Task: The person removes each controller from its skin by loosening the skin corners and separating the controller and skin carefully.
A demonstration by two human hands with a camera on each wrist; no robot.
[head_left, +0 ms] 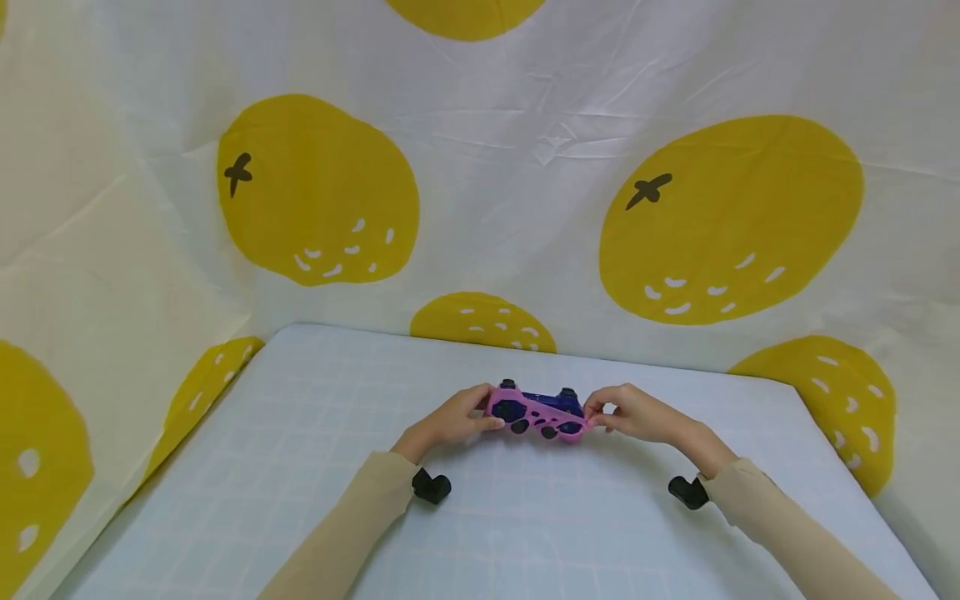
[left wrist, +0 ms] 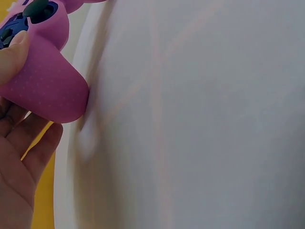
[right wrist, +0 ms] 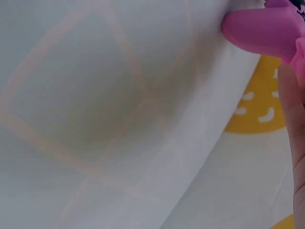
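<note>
A dark blue game controller (head_left: 551, 401) sits partly inside a pink silicone cover (head_left: 497, 402), just over the table in the head view. The cover wraps its left handle, while blue body shows above the cover's slanting edge on the right. My left hand (head_left: 453, 415) grips the covered left handle, thumb on the front. In the left wrist view that dotted pink handle (left wrist: 52, 83) lies between thumb and fingers. At the right end, my right hand (head_left: 633, 414) pinches the cover's stretched edge. The right wrist view catches only part of my right hand (right wrist: 296, 129) beside the pink handle (right wrist: 262, 31).
A pale table (head_left: 555, 508) with a faint grid lies beneath both hands. White cloth with large yellow fruit prints (head_left: 318, 192) hangs behind it and along the sides. Small black devices (head_left: 431, 486) are worn at both wrists, over beige sleeves (head_left: 348, 521).
</note>
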